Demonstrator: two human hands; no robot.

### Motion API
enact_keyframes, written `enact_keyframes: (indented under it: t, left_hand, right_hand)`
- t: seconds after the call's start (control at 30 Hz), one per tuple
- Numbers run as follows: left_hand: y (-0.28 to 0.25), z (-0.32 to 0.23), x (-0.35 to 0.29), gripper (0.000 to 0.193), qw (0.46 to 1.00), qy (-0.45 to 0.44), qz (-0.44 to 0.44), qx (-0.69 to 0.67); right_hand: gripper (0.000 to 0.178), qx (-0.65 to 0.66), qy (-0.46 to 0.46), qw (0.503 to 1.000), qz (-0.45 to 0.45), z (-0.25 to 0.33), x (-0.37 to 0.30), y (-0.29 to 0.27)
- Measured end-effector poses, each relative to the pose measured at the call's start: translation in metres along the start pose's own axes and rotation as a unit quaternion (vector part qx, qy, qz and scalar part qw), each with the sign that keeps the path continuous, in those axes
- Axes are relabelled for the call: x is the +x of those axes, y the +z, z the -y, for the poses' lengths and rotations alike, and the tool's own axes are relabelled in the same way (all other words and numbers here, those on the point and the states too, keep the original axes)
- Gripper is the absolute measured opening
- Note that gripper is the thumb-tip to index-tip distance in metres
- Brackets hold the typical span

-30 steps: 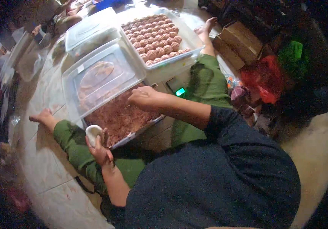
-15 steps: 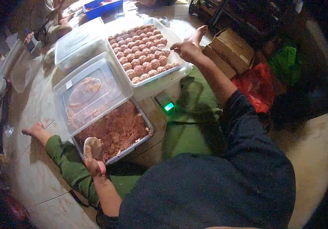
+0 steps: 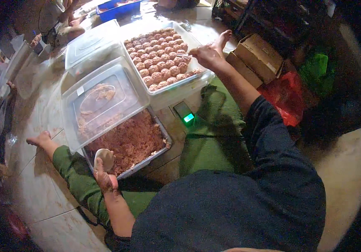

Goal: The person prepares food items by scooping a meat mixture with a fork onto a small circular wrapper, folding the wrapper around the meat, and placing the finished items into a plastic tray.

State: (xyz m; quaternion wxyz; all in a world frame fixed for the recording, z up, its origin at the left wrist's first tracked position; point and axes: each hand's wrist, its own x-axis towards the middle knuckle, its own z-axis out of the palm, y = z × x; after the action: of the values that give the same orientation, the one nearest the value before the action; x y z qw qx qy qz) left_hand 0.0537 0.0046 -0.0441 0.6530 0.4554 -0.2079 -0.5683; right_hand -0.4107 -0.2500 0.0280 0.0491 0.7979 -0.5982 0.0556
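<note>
My left hand [image 3: 106, 180] is closed on a pale round stack of dumpling wrappers [image 3: 104, 160], thumb laid across it. The stack is over the near left edge of a grey tray [image 3: 142, 168] filled with pinkish-brown minced meat [image 3: 126, 140]. My right hand [image 3: 207, 56] reaches to the right side of a translucent tub [image 3: 180, 89] holding rows of meat dumplings [image 3: 156, 65]. Its fingers pinch a thin metal utensil [image 3: 182, 54], whose tip meets a dumpling at the end of a row; the exact kind of utensil cannot be made out.
A translucent lid [image 3: 113, 92] covers the far part of the meat tray. Beside it lies a small scale [image 3: 183, 112] with a lit green display. Cardboard boxes [image 3: 259, 56] and a red plastic bag [image 3: 283, 98] stand right. A blue bin [image 3: 119, 10] and another person's limbs [image 3: 69, 23] are beyond.
The whole scene shifts slightly right in the picture. The utensil in my right hand moves closer against the dumpling at the row's right end. My left hand keeps the wrappers.
</note>
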Motion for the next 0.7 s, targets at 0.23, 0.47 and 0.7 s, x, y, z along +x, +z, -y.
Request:
enact_keyframes:
  t: [0.23, 0.47, 0.7]
  left_hand:
    - [-0.019, 0.004, -0.001, 0.028, 1.000, 0.029, -0.002, 0.000]
    - [-0.037, -0.013, 0.003, 0.039, 0.991, 0.116, -0.049, -0.043]
    - [-0.041, -0.026, 0.005, 0.040, 0.980, 0.107, -0.091, -0.144]
  right_hand:
    - [0.055, 0.075, 0.153, 0.981, 0.096, 0.074, -0.012, -0.065]
    - [0.019, 0.152, -0.148, 0.977, 0.034, 0.189, -0.044, -0.071]
    - [0.009, 0.307, -0.297, 0.903, 0.040, 0.262, -0.070, 0.082]
